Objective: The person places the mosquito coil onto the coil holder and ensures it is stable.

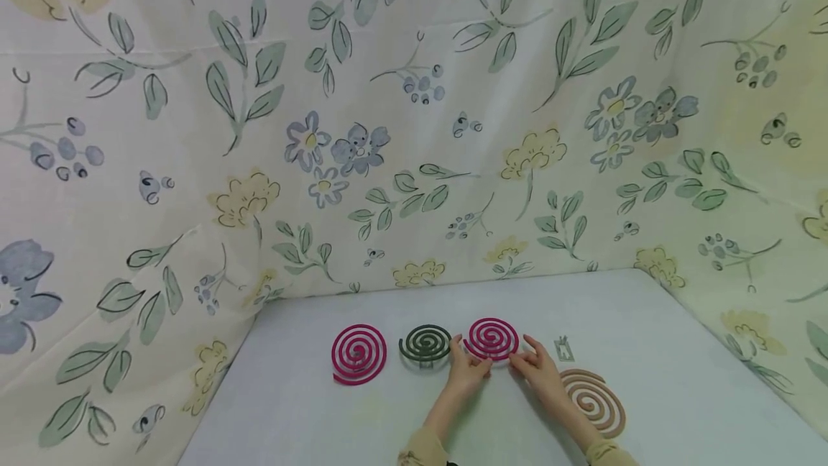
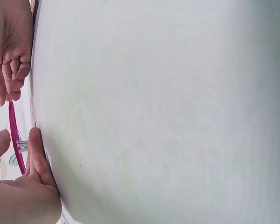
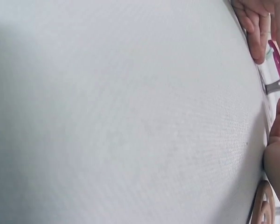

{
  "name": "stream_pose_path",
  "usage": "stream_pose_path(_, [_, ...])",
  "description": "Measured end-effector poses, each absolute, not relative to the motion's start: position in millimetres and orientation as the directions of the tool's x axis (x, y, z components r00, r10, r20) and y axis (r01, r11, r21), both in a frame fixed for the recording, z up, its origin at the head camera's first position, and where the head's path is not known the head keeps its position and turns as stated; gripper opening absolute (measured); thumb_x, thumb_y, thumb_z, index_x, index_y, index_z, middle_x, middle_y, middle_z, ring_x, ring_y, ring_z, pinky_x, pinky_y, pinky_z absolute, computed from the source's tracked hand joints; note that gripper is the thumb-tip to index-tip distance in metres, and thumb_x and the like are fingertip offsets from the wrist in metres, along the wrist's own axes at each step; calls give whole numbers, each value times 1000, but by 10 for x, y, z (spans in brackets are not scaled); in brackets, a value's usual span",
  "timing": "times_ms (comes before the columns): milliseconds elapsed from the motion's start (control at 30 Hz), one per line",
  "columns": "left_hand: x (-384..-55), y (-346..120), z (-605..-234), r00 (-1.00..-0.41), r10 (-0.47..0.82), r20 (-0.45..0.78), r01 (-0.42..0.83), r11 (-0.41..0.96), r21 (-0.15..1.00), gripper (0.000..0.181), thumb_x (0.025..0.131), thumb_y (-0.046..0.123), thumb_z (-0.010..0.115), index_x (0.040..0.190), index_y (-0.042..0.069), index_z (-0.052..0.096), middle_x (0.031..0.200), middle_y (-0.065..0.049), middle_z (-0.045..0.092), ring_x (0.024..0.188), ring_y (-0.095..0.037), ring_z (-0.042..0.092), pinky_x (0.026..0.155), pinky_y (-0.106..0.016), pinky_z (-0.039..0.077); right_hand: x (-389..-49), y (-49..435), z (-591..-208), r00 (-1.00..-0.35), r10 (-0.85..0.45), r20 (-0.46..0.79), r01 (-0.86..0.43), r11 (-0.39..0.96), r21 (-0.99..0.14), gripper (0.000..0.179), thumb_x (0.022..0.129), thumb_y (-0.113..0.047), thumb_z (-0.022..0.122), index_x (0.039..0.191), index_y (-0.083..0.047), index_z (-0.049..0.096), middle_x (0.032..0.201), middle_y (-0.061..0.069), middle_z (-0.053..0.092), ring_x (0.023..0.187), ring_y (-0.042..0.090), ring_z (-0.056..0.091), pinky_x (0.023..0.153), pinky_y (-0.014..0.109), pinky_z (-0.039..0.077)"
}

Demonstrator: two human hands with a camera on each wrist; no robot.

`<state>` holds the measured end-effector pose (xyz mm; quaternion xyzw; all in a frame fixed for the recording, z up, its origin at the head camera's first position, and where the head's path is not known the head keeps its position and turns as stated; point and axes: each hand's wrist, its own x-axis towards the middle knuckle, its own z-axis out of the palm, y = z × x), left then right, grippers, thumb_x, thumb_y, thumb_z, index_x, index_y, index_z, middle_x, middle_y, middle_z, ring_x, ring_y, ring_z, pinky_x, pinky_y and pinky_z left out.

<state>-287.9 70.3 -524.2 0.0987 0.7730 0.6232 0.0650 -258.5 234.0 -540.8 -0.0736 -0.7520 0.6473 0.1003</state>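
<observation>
A pink mosquito coil (image 1: 491,337) sits on a small metal stand (image 3: 274,86), raised a little off the table. My left hand (image 1: 467,372) is at its left front edge, thumb and fingers spread apart around the rim. On the other side, my right hand (image 1: 540,374) has its thumb close to the right front rim and its index finger held away from it. Whether the fingertips touch the coil is hard to tell. Just left of my left hand, a dark green coil (image 1: 425,342) rests on its own stand.
Another pink coil (image 1: 359,352) stands at the left. A brown coil (image 1: 590,403) lies beside my right forearm, with a flat metal stand piece (image 1: 565,349) behind it. Floral cloth (image 1: 401,236) hangs behind and at both sides of the white table (image 1: 291,416).
</observation>
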Motion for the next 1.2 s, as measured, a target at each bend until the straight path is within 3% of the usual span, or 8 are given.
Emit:
stream_pose_path(200, [-2932, 681, -5284, -949, 314, 35, 92, 167, 982, 75, 86, 6, 65, 137, -4, 11, 73, -15, 65, 63, -19, 63, 60, -23, 44, -2564, 2360, -5394, -969, 240, 67, -23, 184, -983, 62, 90, -5, 60, 141, 10, 27, 87, 11, 69, 72, -2, 58, 73, 15, 45])
stream_pose_path(400, [-2952, 643, -5202, -929, 368, -47, -10, 100, 995, 71, 86, 6, 64, 134, -2, 13, 79, -14, 67, 67, -19, 64, 59, -22, 45, -2553, 2372, -5344, -974, 226, 16, 33, 209, -977, 65, 91, -8, 59, 142, 10, 24, 91, 12, 70, 74, -1, 59, 73, 15, 46])
stream_pose_path(567, [-2859, 611, -5034, -922, 350, -166, -106, 185, 977, 54, 89, 18, 64, 121, -1, 24, 69, -1, 54, 58, -11, 61, 53, -21, 41, -2533, 2405, -5306, -978, 204, -50, 92, 205, -974, 67, 92, -12, 58, 140, 14, 20, 93, 13, 70, 77, 6, 62, 72, 21, 47])
stream_pose_path(700, [-2750, 655, -4893, -904, 392, -168, -65, 264, 962, 51, 90, 22, 63, 116, -1, 25, 70, -3, 52, 60, -23, 65, 56, -23, 45, -2461, 2464, -5260, -973, 193, -125, 162, 192, -968, 71, 92, -21, 59, 141, 12, 19, 95, 11, 69, 82, 9, 62, 74, 25, 48])
stream_pose_path(833, [-2664, 742, -4769, -878, 470, -89, 43, 264, 964, 42, 89, 19, 63, 113, 0, 34, 76, -9, 59, 69, -31, 66, 64, -24, 46, -2336, 2561, -5159, -981, 150, -121, 151, 207, -966, 71, 92, -23, 59, 142, 9, 20, 103, 17, 67, 88, 14, 62, 79, 27, 49])
stream_pose_path(933, [-2620, 793, -4714, -839, 544, -9, 214, 346, 913, 34, 87, 18, 65, 110, 2, 45, 82, -8, 61, 70, -18, 61, 63, -22, 43, -2239, 2682, -5038, -990, 95, -104, 125, 263, -957, 66, 94, -23, 56, 142, 8, 22, 106, 21, 65, 88, 18, 62, 78, 27, 49])
stream_pose_path(1000, [-2594, 819, -4695, -797, 604, 19, 339, 419, 842, 32, 87, 21, 66, 111, 6, 51, 85, -4, 61, 72, -8, 57, 63, -19, 43, -2181, 2793, -4966, -996, 45, -82, 92, 316, -944, 63, 95, -22, 55, 140, 11, 25, 106, 23, 65, 88, 20, 63, 76, 28, 51])
stream_pose_path(1200, [-2547, 934, -4695, -658, 752, 46, 627, 512, 587, 33, 88, 29, 65, 116, 12, 60, 98, 1, 63, 87, -4, 59, 71, -14, 44, -1964, 3122, -4810, -995, -28, -101, 76, 474, -877, 56, 95, -24, 54, 131, 17, 38, 105, 24, 66, 88, 25, 66, 75, 35, 54])
